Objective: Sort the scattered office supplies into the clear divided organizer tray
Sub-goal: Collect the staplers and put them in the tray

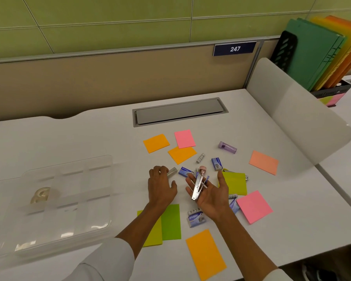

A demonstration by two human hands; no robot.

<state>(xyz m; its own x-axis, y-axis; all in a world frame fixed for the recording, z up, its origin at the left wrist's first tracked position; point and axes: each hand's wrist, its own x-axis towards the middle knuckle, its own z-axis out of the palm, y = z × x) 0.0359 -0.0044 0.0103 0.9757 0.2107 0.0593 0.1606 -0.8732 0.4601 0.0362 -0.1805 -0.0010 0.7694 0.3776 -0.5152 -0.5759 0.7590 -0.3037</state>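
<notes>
The right hand [210, 192] lies palm up with its fingers [190, 184] spread wide, a metal stapler [198, 186] resting loose across them, long axis running away from the person, while the left hand [161, 185] curls its fingers around a small silver cylinder [171, 171] on the bench [89, 138]. The clear organizer tray [55, 201] sits well to the left, nearer the left hand, holding only a tape roll [40, 195], so the stapler must travel leftward across the body. A blue plate [234, 49] on the partition reads "247"; print on the small blue boxes [185, 171] is too blurred to read.
</notes>
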